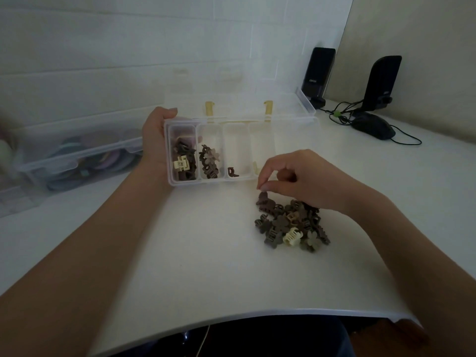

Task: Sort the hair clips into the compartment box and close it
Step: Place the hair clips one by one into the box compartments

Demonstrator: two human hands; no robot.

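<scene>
A: Where's your left hand (157, 130) rn?

B: At 10 o'clock, wrapped round the left end of the compartment box (265, 176), fingers curled over its far corner. You're gripping it, box tilted a bit toward you.

A: And the right hand (296, 181)?

B: Abt 3 o'clock from the box's near edge, hovering over the pile of hair clips (292, 222). Thumb + forefinger are pinched together just above a dark brown clip (263, 199) at the pile's 11 o'clock tip. Can't tell if you're actually touching it; fingertips sit right on top of it, other fingers loosely curled.

A: Box status?

B: Lid (242, 109) is open, lying back at 12 o'clock, two yellowish hinges showing. Four compartments visible. Leftmost has dark clips plus a cream clip (181, 163). 2nd from left holds brown flower-shaped ones w/ a paler flower clip (212, 155) on top. 3rd has a single small brown clip (232, 172) at its near end. 4th looks bare, tho it's washed out so hard to say.

A: Pile?

B: On the bench (180, 253), at 5 o'clock from the box, apart from it. Mostly brown/grey-brown, one cream claw clip (292, 236) at the near edge.

A: Other stuff?

B: Clear storage bin (77, 155) w/ colourful items at 9 o'clock, two black speakers (319, 73) and a black mouse (372, 126) w/ cables at 2 o'clock.
</scene>
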